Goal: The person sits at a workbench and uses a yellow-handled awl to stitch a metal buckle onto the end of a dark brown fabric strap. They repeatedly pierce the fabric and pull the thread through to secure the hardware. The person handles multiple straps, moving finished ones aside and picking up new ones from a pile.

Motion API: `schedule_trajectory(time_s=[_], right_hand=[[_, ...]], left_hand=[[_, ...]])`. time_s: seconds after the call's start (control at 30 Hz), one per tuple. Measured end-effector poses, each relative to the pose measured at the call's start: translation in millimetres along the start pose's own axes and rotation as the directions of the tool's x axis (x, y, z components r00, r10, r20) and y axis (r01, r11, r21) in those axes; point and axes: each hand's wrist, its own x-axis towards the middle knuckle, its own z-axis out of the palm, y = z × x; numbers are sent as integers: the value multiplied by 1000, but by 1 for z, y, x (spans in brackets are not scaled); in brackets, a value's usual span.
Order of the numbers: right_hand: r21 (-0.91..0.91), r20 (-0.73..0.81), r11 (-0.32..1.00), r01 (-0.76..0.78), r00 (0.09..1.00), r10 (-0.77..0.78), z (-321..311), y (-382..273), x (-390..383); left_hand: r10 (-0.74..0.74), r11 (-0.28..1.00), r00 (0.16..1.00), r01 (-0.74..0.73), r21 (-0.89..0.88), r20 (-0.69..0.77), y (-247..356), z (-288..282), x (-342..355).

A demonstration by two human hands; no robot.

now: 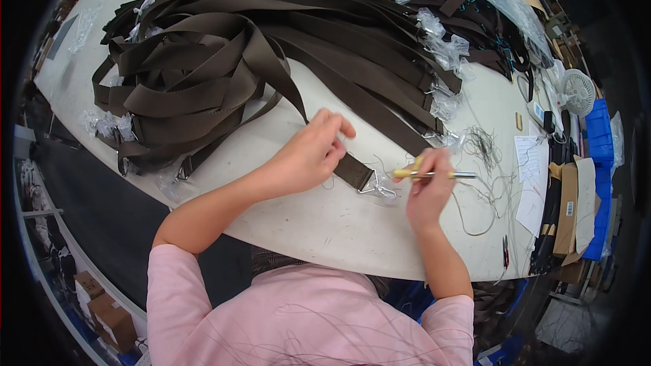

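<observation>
Brown webbing strap (354, 171), partly hidden by the left hand (312, 153), whether its curl grips anything unclear, right hand (428, 186) closed round yellow-and-metal tool (464, 175), crinkled clear plastic (385, 194)

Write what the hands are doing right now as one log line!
left hand: at brown strap | right hand: holding yellow-handled metal tool | nearby: clear plastic at strap end | surface: white table

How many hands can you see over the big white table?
2. The left hand is over a dark brown strap, left of the metal hook; the right hand holds a yellow-and-silver tool. I see no others.
</observation>
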Motion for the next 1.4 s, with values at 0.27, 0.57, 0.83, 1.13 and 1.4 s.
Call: schedule_trajectory(time_s=[0.27,0.57,0.83,1.13,1.4], right_hand=[[-230,173,960,-160,964,202,8,17,-10],[-183,168,966,-185,962,216,7,17,-13],[-283,213,951,-124,959,188,7,18,-16],[-286,220,952,-105,960,172,12,16,-17],[-296,232,950,-99,957,173,11,18,-17]], left_hand=[[-140,990,971,131,62,191,-2,-3,10],[-73,959,991,38,282,113,0,17,6],[-73,974,988,42,223,134,-6,15,8],[-93,972,982,54,229,165,-5,13,10],[-94,972,982,55,226,165,-5,12,10]])
